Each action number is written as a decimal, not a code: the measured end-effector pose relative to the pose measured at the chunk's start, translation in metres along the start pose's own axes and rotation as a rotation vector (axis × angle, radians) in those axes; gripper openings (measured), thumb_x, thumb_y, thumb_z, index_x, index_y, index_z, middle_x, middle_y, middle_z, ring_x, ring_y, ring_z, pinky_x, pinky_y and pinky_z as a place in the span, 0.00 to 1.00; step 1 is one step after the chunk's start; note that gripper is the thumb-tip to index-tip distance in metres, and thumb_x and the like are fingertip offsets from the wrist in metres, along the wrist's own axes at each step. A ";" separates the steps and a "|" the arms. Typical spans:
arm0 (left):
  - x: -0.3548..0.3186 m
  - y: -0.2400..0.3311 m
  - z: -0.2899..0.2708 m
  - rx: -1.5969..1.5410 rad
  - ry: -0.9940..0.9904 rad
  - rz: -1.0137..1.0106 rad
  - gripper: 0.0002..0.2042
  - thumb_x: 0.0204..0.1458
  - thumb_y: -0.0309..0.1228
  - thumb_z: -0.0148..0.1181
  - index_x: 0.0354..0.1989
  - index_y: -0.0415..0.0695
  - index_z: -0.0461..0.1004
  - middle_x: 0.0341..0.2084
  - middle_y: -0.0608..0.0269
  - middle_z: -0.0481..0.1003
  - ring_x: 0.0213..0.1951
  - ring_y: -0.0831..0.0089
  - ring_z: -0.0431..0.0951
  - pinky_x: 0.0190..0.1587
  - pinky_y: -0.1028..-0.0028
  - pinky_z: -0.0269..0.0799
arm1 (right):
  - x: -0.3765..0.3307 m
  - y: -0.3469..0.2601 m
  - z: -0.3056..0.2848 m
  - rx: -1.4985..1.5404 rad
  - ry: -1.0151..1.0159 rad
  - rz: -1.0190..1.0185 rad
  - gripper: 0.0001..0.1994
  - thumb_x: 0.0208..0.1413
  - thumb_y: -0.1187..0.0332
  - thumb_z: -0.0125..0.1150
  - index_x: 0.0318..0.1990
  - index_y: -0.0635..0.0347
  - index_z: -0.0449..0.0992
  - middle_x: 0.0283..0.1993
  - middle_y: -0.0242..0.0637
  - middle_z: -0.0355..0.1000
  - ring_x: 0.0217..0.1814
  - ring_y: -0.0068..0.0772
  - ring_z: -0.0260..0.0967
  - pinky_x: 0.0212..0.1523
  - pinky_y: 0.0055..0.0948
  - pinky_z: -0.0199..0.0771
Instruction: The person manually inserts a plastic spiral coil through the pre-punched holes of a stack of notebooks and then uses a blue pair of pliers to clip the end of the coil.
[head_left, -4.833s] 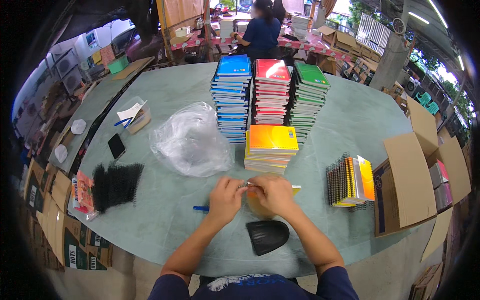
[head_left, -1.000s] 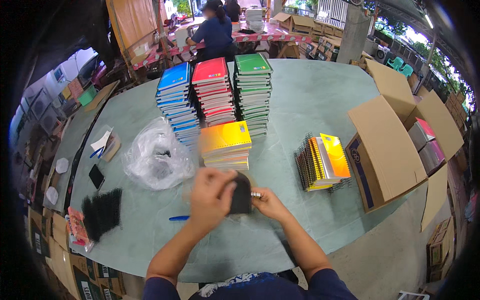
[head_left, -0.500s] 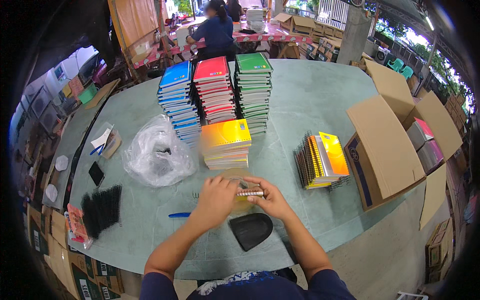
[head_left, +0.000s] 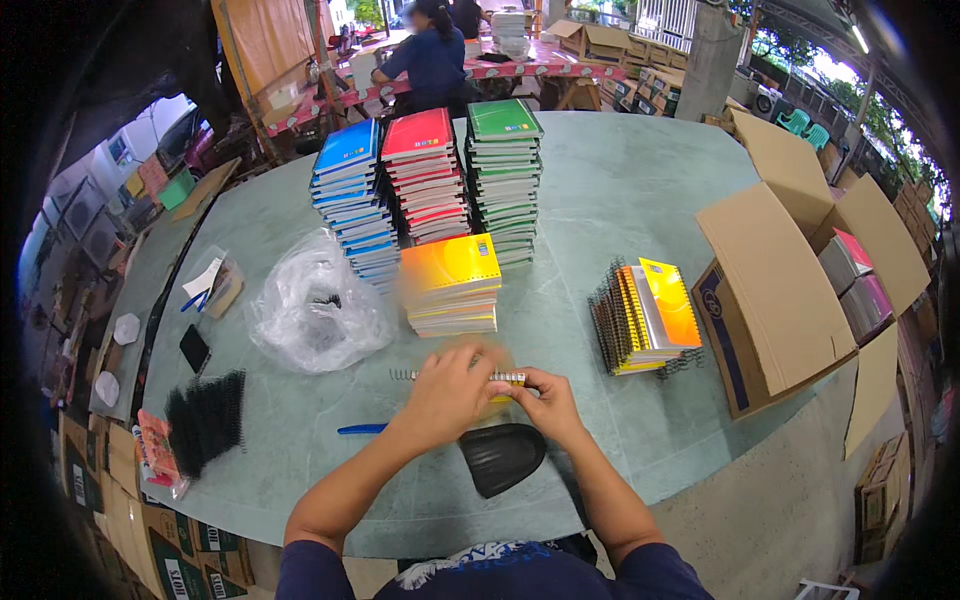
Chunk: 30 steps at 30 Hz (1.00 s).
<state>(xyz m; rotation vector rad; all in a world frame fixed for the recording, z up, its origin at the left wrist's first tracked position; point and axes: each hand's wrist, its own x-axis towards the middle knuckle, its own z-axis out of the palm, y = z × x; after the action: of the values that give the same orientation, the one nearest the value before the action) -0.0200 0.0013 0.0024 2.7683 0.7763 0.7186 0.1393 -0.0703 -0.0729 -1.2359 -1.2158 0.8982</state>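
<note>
At far left, a bundle of black coils (head_left: 205,424) lies near the table's (head_left: 590,215) edge, with the phone (head_left: 195,348) just beyond. Next comes the clear bag (head_left: 320,305), then the blue pen (head_left: 361,429), short of my left hand (head_left: 455,388). A thin coil (head_left: 402,374) sticks out leftward past that hand, in line with the edge of the notebook (head_left: 509,378). The notebook is between my hands, that edge running left to right in front of me. My left hand is curled over its left end, fingers blurred; I cannot tell what their tips pinch. My right hand (head_left: 548,402) pinches the right end between thumb and fingers. Both are at the notebook, so neither is nearer; the coil's free end is on my left hand's side.

The yellow stack (head_left: 450,285) closes off the room just beyond my hands, and the black pad (head_left: 503,462) lies just on my side of them. Leftward there is open table between bag and pen; rightward, more before the coiled notebooks (head_left: 645,320) and the box (head_left: 775,290).
</note>
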 end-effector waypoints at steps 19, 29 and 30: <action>0.008 0.006 0.000 -0.070 -0.106 0.051 0.09 0.51 0.35 0.53 0.33 0.44 0.71 0.28 0.59 0.73 0.37 0.60 0.72 0.39 0.64 0.63 | -0.003 -0.017 0.000 -0.107 0.217 -0.146 0.08 0.46 0.77 0.64 0.36 0.67 0.77 0.32 0.38 0.77 0.34 0.22 0.73 0.38 0.21 0.72; 0.010 0.001 0.001 -0.067 0.034 0.068 0.10 0.47 0.34 0.59 0.34 0.43 0.70 0.32 0.56 0.70 0.39 0.55 0.69 0.38 0.61 0.64 | -0.004 -0.010 -0.001 -0.187 0.229 -0.148 0.08 0.45 0.77 0.63 0.36 0.64 0.77 0.32 0.41 0.77 0.34 0.30 0.76 0.35 0.24 0.73; 0.010 -0.004 -0.003 -0.070 -0.051 0.059 0.12 0.46 0.35 0.60 0.35 0.43 0.70 0.32 0.56 0.70 0.38 0.56 0.69 0.38 0.61 0.64 | -0.004 -0.011 -0.002 -0.200 0.212 -0.150 0.08 0.45 0.77 0.63 0.35 0.65 0.77 0.31 0.41 0.77 0.33 0.30 0.76 0.34 0.24 0.73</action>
<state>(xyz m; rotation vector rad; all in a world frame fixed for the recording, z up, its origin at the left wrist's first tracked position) -0.0155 0.0100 0.0079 2.7453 0.6493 0.6691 0.1392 -0.0762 -0.0625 -1.3417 -1.2300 0.5319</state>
